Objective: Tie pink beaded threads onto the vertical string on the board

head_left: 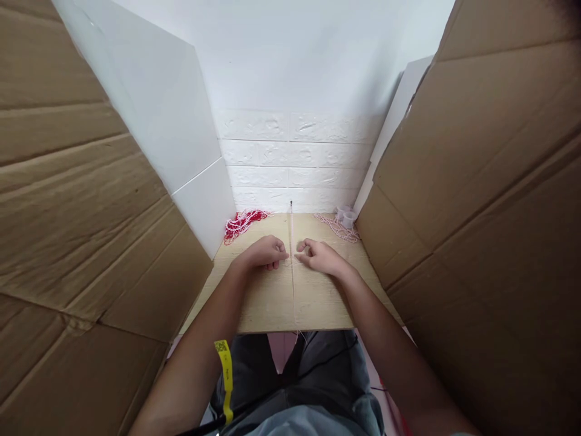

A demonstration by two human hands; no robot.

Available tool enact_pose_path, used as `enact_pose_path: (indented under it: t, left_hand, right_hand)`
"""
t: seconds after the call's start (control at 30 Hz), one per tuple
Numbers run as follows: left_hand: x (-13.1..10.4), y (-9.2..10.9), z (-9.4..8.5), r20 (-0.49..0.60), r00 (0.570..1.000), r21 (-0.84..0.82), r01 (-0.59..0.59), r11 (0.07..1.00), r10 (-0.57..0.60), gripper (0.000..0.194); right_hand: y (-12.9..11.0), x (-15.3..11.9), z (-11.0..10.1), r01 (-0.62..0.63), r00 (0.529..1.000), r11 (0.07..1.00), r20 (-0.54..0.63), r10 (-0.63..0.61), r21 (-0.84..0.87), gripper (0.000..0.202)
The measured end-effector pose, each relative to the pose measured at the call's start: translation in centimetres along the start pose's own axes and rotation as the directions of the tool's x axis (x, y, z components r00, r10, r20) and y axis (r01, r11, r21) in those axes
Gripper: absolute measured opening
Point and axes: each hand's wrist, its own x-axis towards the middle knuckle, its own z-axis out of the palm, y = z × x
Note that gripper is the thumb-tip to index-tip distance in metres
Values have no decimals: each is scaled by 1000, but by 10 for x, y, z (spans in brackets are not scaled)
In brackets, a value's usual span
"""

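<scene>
A thin pale pink cord (293,284) runs from a small dark hook (291,203) at the wall straight down the middle of a light wooden board (258,303). Its loose end hangs over the front edge. My left hand (267,251) is closed on the left of the cord, thumb and forefinger pinched right beside it, seemingly on a fine strand. On the other side, my right hand (320,257) has its thumb and forefinger apart, the tips close to the cord. A faint thread may lie at the right thumb; it is too fine to be sure.
Red and white cords (245,225) lie bunched at the board's back left. Pale pink cords (338,227) and small translucent cups (346,216) sit at the back right. Tall cardboard panels (82,181) stand on both sides, with a white brick-pattern wall (295,154) behind.
</scene>
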Motion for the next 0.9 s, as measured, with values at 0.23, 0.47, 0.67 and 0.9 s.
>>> enact_pose_path:
  t: [0.23, 0.47, 0.67, 0.9]
  left_hand:
    - [0, -1, -1, 21, 999, 71, -35, 997, 33, 38]
    - [1, -4, -4, 59, 993, 87, -103, 991, 98, 43]
    - [3, -9, -7, 125, 986, 44, -114, 992, 108, 45]
    - [6, -15, -9, 143, 984, 22, -107, 994, 103, 48]
  right_hand:
    - [7, 1, 0, 38, 995, 999, 94, -36, -19, 28]
    - [7, -2, -3, 51, 990, 999, 131, -49, -15, 27]
    - [10, 0, -4, 45, 978, 997, 201, -55, 56, 21]
    - [15, 1, -5, 21, 968, 985, 244, -63, 171, 25]
